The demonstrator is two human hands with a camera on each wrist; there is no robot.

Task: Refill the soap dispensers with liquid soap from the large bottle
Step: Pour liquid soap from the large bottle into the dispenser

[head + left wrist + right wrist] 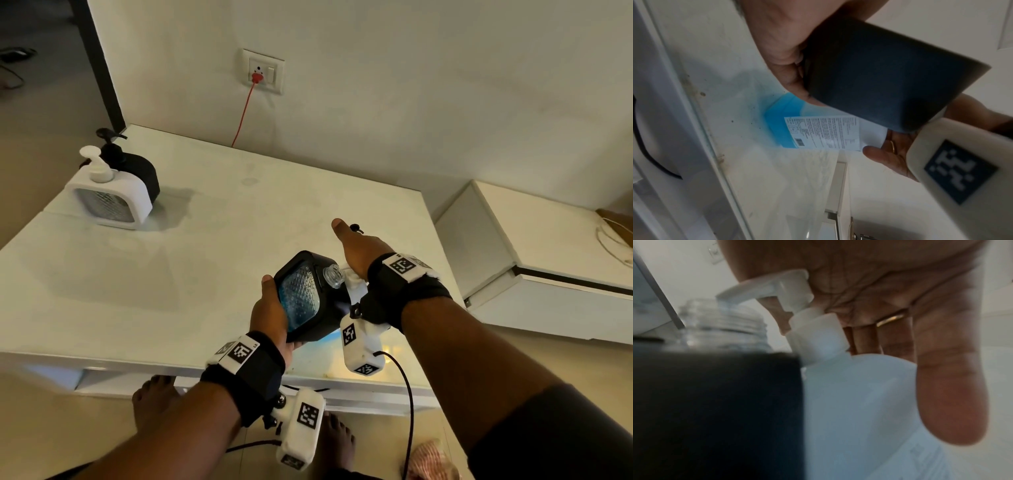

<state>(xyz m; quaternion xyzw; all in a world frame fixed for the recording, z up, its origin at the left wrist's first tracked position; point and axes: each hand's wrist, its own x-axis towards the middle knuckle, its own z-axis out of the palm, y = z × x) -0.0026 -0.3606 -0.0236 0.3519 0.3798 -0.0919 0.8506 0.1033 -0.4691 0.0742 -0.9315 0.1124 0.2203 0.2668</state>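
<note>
My left hand (270,308) grips a black-framed soap dispenser (301,298) and holds it tilted above the table's front edge. Its pump is off and the clear threaded neck (334,275) is open. In the left wrist view the left hand (781,40) wraps the dispenser's dark side (890,73). The large translucent bottle (855,402) stands right beside the dispenser, with blue soap low inside (777,120) and a printed label (824,131). My right hand (359,250) lies flat on the bottle's white pump (789,287) with fingers straight. The pump's nozzle reaches over the open neck (723,324).
A white dispenser (109,195) and a second black one (137,168), both with pumps on, stand at the far left of the white table (205,257). A small black part (356,228) lies beyond my right hand. A low white cabinet (548,257) stands to the right.
</note>
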